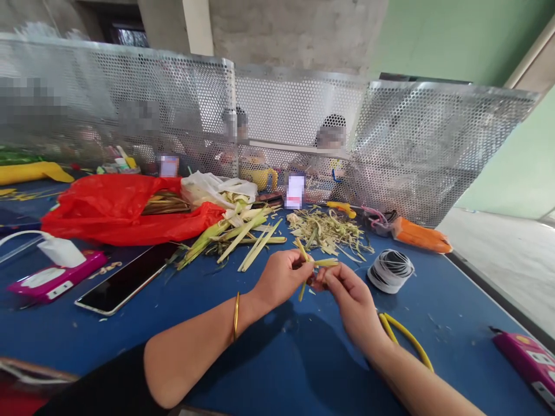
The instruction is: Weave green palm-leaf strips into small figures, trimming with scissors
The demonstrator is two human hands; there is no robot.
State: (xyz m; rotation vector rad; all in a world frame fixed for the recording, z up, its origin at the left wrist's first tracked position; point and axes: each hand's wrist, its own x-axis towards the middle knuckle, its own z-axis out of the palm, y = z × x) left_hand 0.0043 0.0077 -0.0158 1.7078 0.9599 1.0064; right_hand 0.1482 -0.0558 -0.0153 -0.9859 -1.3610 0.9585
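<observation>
Just above the blue table, my left hand (281,278) pinches crossed pale yellow-green plant strips (326,263) between thumb and fingers. One strip end points up, one down and one to the right. My right hand (349,289) is closed close beside it, its fingertips pressed together at the strips' lower right. What exactly those fingertips grip is too small to make out. Beyond my hands lie loose flat leaf strips (260,245) and a heap of shredded plant scraps (327,230). A roll of white and dark cord (391,270) stands right of my right hand.
A red plastic bag (104,202) and a dark phone (125,280) lie left, near a purple power strip (58,276). A yellow-handled tool (407,332) lies partly behind my right forearm. An orange packet (420,236) sits right. A perforated metal screen (299,110) closes the back; people sit behind it.
</observation>
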